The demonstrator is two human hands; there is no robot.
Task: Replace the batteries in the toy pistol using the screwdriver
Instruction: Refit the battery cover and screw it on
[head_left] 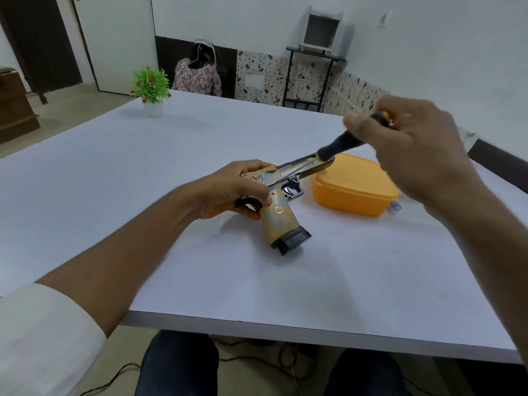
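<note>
While my left hand (228, 190) curls round the rear of the toy pistol (281, 195), thumb over the slide and fingers wrapped under behind the trigger guard, the gun hangs just above the white table (200, 281), grip pointing down toward me and barrel aimed away to the right. My right hand (411, 150) pinches the screwdriver (343, 144) by its black handle, fingers closed tight on it, the shaft running down along the slide toward the trigger area. The tip looks close to the frame, but I cannot tell whether it sits in a screw head; motion blur softens the handle.

Just behind the barrel sits an orange lidded box (354, 187), with a small blue-tipped object (395, 205) at its right edge. A potted plant (151, 90) stands well apart at the far corner.

My worry: with the pistol held in the air, not braced, pressing the driver could tip it in my grasp and the tip skate off, scratching the finish or stripping the screw. A freed screw could also drop and roll.
</note>
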